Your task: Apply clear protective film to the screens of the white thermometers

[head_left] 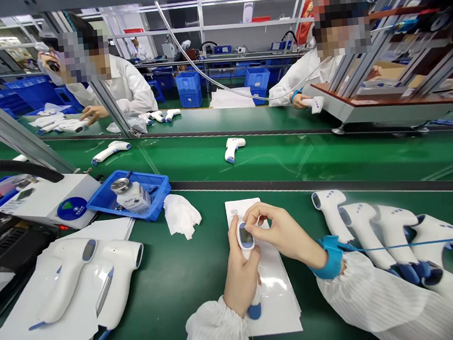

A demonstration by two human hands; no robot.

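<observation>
My left hand (240, 275) grips a white infrared thermometer (245, 239) upright, with its dark display facing me and its blue-tipped handle showing below my fist. The fingertips of my right hand (276, 232) pinch the top of that thermometer, close to the display. Beneath both hands lies a white sheet (279, 304) on the green belt. A blue wrist strap (331, 259) circles my right wrist. To the right, several white thermometers (360, 226) lie side by side. Two more (68, 276) rest on white paper at the left.
A blue tray (129, 198) holding a bottle stands beyond my hands, with a crumpled white wipe (180, 214) beside it. A white machine (49, 200) sits at the left. Across the green belts (309, 162), two co-workers in white coats handle thermometers.
</observation>
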